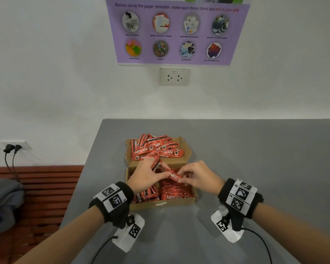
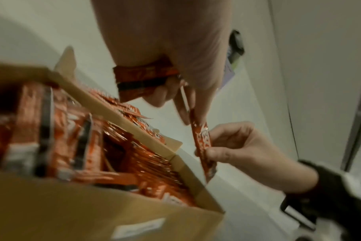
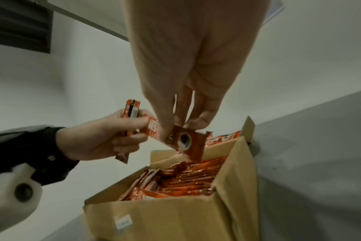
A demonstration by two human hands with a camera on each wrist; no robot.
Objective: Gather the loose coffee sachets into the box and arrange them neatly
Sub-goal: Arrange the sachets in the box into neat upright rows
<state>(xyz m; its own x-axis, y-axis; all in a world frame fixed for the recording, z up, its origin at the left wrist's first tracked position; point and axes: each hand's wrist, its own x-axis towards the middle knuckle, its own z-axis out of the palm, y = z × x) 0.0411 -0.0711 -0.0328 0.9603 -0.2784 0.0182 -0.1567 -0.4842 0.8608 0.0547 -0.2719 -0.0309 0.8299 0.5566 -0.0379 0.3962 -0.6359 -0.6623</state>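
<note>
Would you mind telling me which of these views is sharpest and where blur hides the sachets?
Head view: sharp, evenly lit, lettering on the held sachet readable. Left wrist view: dim, the box and its sachets smeared by blur. Right wrist view: dim and soft; the right hand looms large.

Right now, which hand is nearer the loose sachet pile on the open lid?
Left. The left hand sits just below the pile of loose sachets, gripping a few; the right hand pinches a sachet further off.
</note>
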